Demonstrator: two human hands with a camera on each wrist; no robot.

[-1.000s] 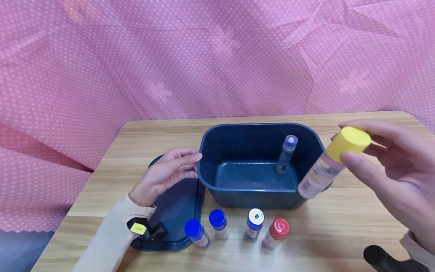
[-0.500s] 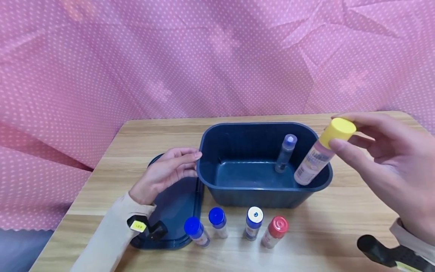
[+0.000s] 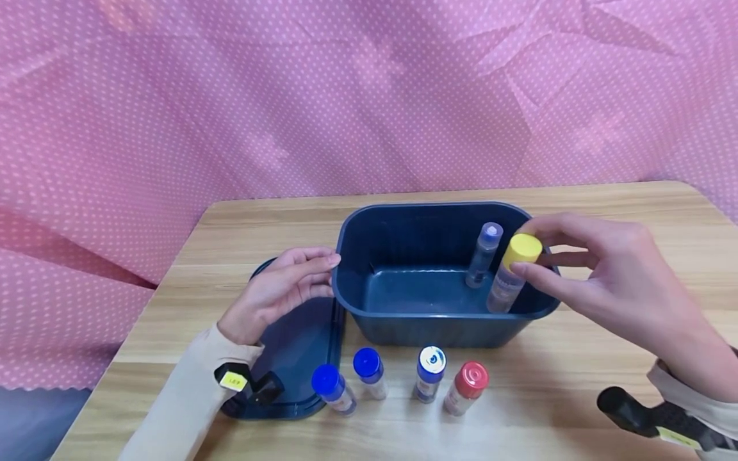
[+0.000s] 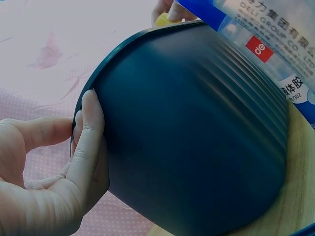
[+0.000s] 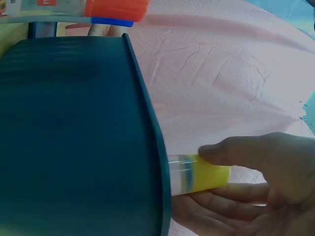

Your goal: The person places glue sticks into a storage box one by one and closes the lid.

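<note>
In the head view, my right hand (image 3: 611, 275) pinches the yellow cap of a clear liquid glue bottle (image 3: 507, 288) between thumb and fingers. The bottle stands nearly upright inside the right end of a dark blue bin (image 3: 426, 330). Just left of it, another glue bottle (image 3: 483, 256) with a blue-and-clear top leans in the bin. My left hand (image 3: 288, 282) holds the bin's left rim, thumb at the edge and fingers along the outer wall. From the right wrist, the yellow cap (image 5: 211, 174) sticks out past the rim, the lower bottle hidden by the wall.
Along the bin's front stand two blue-capped glue bottles (image 3: 328, 382) (image 3: 369, 365), a white-topped one (image 3: 431, 374) and a red-capped one (image 3: 467, 387). The bin's dark lid (image 3: 300, 358) lies on the wooden table (image 3: 576, 384) under my left forearm. Pink dotted cloth (image 3: 369, 102) hangs behind.
My right hand has moved left and lowered the yellow-capped glue bottle from above the bin's right rim into the bin, tilting it more upright. The left hand has stayed at the rim.
</note>
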